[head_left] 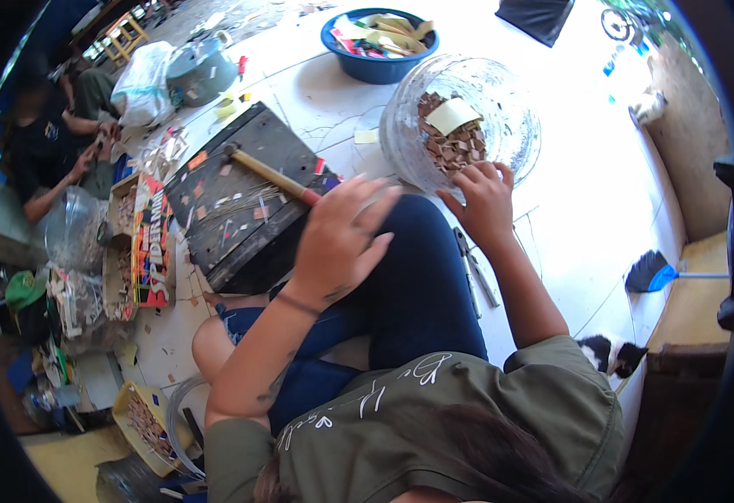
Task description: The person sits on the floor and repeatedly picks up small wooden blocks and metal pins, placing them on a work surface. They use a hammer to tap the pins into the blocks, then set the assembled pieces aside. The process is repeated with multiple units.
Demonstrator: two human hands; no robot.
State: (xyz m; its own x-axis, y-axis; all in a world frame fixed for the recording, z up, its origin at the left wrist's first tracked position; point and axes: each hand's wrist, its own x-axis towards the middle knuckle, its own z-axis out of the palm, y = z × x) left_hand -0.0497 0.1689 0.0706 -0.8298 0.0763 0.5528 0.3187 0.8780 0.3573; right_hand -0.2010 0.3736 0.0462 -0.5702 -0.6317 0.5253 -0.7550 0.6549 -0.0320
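**Reaching into the bag of brown pieces**

Taking the dark wooden board [241, 189] on the floor as the landmark: nearest the camera, just right of the board's near corner, the left hand [338, 243] hovers above the person's raised knee, fingers spread and loose, gripping nothing; it is motion-blurred.

Farther right of the board, the right hand [484, 197] rests on the near lip of a clear plastic bag [501, 113], fingers curled down into the small brown cut pieces [455, 147] that fill it. Whether any piece is pinched between them cannot be told. The bag stands rolled open, probably so a hand can dip in from above. A pale yellow card [452, 115] lies on top of the heap.

On the board lies a hammer [268, 174], handle pointing toward the knee, likely kept within reach.

Beyond the board's far right corner sits a blue basin [375, 63] of coloured scraps. Left of the board, another seated person [52, 147] works.
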